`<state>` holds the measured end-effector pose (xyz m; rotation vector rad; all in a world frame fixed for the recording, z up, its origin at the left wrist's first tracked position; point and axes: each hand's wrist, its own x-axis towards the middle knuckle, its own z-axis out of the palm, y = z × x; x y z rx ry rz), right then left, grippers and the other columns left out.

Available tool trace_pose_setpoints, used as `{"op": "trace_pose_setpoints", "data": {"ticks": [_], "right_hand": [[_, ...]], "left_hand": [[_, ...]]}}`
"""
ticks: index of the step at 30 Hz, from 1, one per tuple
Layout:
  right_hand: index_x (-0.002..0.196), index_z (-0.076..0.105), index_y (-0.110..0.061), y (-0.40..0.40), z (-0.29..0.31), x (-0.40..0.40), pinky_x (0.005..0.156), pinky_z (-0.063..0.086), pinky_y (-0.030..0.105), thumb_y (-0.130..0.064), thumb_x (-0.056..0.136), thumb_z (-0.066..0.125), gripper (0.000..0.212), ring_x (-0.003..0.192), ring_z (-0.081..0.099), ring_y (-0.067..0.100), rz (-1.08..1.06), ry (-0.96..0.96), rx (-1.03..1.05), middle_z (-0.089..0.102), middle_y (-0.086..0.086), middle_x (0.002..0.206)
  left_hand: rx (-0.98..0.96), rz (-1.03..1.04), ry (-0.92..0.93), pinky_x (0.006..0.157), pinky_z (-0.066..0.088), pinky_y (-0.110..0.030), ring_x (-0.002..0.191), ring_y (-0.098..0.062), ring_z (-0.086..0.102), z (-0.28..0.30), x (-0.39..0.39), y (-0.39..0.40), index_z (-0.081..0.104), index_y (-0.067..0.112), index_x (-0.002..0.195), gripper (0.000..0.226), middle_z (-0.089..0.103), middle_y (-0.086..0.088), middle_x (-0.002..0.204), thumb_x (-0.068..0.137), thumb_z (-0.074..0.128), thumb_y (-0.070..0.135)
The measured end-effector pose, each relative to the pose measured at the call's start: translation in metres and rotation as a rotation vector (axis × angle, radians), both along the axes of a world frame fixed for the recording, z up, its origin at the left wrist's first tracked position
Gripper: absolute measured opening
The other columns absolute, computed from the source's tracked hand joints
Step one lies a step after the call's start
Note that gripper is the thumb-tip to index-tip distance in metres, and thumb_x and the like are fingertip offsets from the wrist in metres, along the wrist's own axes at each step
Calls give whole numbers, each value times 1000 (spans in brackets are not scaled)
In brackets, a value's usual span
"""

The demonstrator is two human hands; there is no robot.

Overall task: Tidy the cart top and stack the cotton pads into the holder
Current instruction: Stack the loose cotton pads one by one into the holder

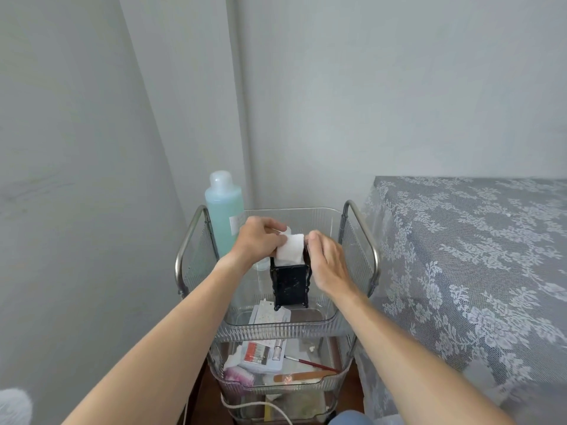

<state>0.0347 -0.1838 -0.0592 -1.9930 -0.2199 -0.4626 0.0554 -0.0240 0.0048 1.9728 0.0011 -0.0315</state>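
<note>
Two hands [260, 237], cotton pads [290, 248], bottle label [235, 223] unreadable

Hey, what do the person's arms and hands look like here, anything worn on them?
Both forearms are bare as far as the frame shows. No sleeves, watch or bracelets are visible. The left hand and right hand wear no gloves, and no rings show. Nails look short.

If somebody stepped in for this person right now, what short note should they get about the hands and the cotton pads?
Left hand: grip shut on the cotton pads, a white stack half down in the black holder.
Right hand: against the holder's right side, steadying it; whether it grips is unclear.
Holder stands upright in the clear top tray, with the blue bottle behind-left and a white packet in front.
Done: pads partly in.
Left: push them down, tidy the packet.
</note>
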Motion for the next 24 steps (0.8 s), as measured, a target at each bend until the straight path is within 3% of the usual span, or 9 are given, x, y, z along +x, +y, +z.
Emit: {"op": "trace_pose_setpoints", "data": {"ticks": [5,8,11,13,15,19,22,24], "right_hand": [[73,55,-26,0,-5,5,72,33,11,-30,89,57,16,88,53,-4,-8,58,-147,62,-11,88],[70,55,-27,-1,-6,6,71,33,8,-28,85,60,16,85,54,-5,-27,23,-136,60,-13,84],[73,56,-26,-1,-7,7,72,33,5,-26,83,64,12,88,53,-7,-29,17,-139,61,-14,84],[83,57,-24,-1,-7,7,75,34,6,-23,83,65,8,92,53,-5,-26,19,-137,60,-16,91],[99,58,-24,-1,-8,6,80,32,8,-24,85,63,15,97,52,-1,-25,18,-143,60,-16,103],[131,50,-28,1,-9,5,96,33,19,-35,92,51,40,113,41,-4,10,65,-213,55,-11,132],[148,37,-25,2,-12,7,108,30,33,-38,97,42,53,138,37,15,58,194,-265,42,-1,152],[152,32,-22,3,-12,7,113,27,38,-37,100,37,55,143,31,20,64,241,-279,36,4,156]], "left_hand": [[200,47,-95,84,58,-36,87,-25,67,-9,0,1,74,12,89,11,71,-3,81,78,73,11],[479,-18,-189,75,48,-24,86,-18,64,-7,-4,-2,74,23,87,12,66,7,75,76,69,20],[587,-47,-236,74,52,-29,90,-21,67,-8,-10,-3,72,18,100,22,65,4,80,79,68,20],[624,-29,-270,83,54,-37,99,-26,64,-12,-14,-1,64,15,115,33,66,-4,101,83,68,22],[619,-23,-310,89,52,-40,106,-27,60,-17,-17,0,58,14,123,40,59,-9,119,86,68,23],[554,-55,-382,92,45,-28,115,-24,56,-24,-26,3,55,18,126,39,51,-5,130,89,61,28],[565,-58,-301,96,46,-33,120,-24,52,-27,-26,2,50,19,129,49,47,-4,137,84,64,31],[530,3,-240,98,44,-34,123,-25,50,-26,-24,0,48,17,131,52,47,-5,138,83,66,26]]}}
